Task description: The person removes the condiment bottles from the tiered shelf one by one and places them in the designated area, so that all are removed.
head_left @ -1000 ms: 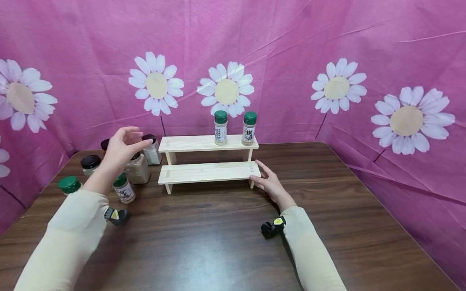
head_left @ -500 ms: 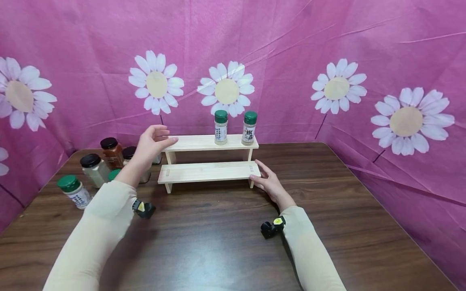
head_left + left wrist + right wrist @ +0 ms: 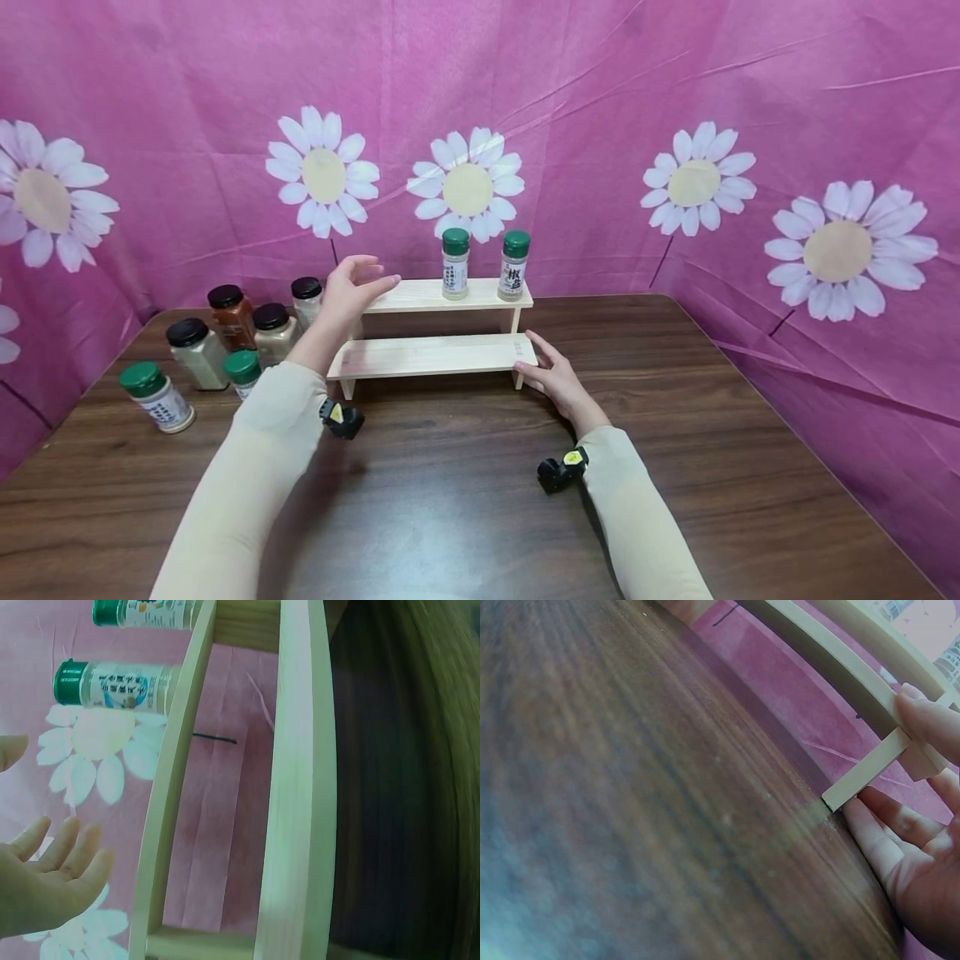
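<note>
A two-tier wooden step rack (image 3: 431,356) stands at the back middle of the table. Two green-capped seasoning bottles, one nearer the middle (image 3: 454,273) and one at the right end (image 3: 513,273), stand upright on its top tier. My left hand (image 3: 345,296) hovers by the left end of that tier, thumb and fingers apart. Nothing is between them in the left wrist view, where the hand (image 3: 56,877) shows beside the upper board. With my right hand (image 3: 557,385) I hold the lower tier's right end; in the right wrist view the thumb (image 3: 934,724) lies along the board and the fingers reach behind the leg.
Left of the rack stand several seasoning jars: a red-brown one (image 3: 234,323), black-capped pale ones such as the square jar (image 3: 197,358), and green-capped bottles like the front one (image 3: 167,408). A pink flowered cloth (image 3: 585,125) hangs behind the table (image 3: 465,500).
My left hand has moved right from over the jars to the rack's upper left end, uncovering several jars. My right hand, the rack and the two bottles on it stay put.
</note>
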Tool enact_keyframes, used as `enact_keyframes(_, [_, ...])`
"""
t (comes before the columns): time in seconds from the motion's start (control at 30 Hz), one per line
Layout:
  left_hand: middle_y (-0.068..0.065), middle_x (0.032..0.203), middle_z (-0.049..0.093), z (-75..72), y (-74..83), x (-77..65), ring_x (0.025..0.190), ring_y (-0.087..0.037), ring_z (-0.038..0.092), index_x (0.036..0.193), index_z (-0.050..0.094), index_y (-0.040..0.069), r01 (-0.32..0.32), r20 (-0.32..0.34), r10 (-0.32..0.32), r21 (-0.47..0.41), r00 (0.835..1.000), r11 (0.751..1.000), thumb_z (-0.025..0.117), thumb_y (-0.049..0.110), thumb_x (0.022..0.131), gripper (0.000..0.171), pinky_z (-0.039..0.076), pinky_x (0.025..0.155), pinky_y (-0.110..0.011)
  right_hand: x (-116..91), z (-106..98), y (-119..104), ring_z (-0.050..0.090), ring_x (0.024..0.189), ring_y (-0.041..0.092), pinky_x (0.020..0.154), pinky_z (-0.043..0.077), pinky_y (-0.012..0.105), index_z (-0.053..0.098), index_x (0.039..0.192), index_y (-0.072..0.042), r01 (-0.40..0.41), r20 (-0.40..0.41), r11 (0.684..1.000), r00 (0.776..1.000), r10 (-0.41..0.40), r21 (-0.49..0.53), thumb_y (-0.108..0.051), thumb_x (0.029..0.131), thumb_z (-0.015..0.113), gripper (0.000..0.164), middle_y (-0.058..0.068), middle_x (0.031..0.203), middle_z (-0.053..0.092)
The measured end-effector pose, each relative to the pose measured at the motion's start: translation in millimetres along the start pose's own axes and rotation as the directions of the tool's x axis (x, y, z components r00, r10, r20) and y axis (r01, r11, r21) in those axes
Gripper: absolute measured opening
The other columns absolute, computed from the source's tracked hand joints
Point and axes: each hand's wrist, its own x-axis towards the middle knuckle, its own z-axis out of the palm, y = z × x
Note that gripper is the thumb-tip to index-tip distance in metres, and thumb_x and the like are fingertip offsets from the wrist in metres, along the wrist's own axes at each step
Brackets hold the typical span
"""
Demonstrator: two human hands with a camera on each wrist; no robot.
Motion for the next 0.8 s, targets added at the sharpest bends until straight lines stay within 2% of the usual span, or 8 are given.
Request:
enact_keyframes(0.2, [-0.014,0.113,0.050,20.0,-5.6,9.0,0.103,-0.020,0.045,0.118,0.042,0.000,0.002,-0.004,-0.002,-0.032,1.000,0.999,0.069,0.017,0.073,0.054,0.040,0.084,-0.030,0.1,-0.8,0.9,0.052,0.093,0.016,0.082,0.042,0.031,0.024,0.137,-0.015,-0.002,0.002,1.000,1.000,0.002,0.000,-0.001,0.078,0.061,0.070,0.022,0.125,0.036])
enact_keyframes(0.53, [-0.016,0.115,0.048,56.6,3.5,17.6,0.105,-0.025,0.045,0.119,0.041,-0.002,0.014,0.017,-0.013,-0.057,1.000,0.998,0.067,0.011,0.074,0.053,0.040,0.084,-0.029,0.2,-1.7,0.8,0.052,0.093,0.017,0.081,0.042,0.030,0.023,0.137,-0.013,0.009,0.002,1.000,1.000,-0.009,-0.003,0.000,0.078,0.060,0.071,0.023,0.124,0.036])
enact_keyframes(0.67, [-0.018,0.116,0.048,66.8,3.6,21.9,0.106,-0.026,0.045,0.119,0.041,-0.003,0.000,0.012,0.000,-0.045,1.000,0.999,0.067,0.010,0.074,0.053,0.039,0.085,-0.030,0.9,-0.9,1.1,0.053,0.091,0.016,0.080,0.043,0.030,0.024,0.137,-0.014,0.003,-0.007,1.000,1.000,-0.003,-0.005,0.000,0.079,0.060,0.070,0.023,0.121,0.038])
enact_keyframes(0.8, [-0.014,0.112,0.050,74.1,5.3,24.4,0.103,-0.023,0.048,0.117,0.043,-0.002,0.007,-0.004,-0.007,-0.021,1.000,1.000,0.067,0.010,0.074,0.051,0.039,0.085,-0.029,1.0,-0.5,1.2,0.053,0.091,0.016,0.080,0.043,0.030,0.024,0.137,-0.015,-0.001,-0.011,1.000,1.000,0.001,-0.004,0.000,0.079,0.060,0.070,0.023,0.120,0.039])
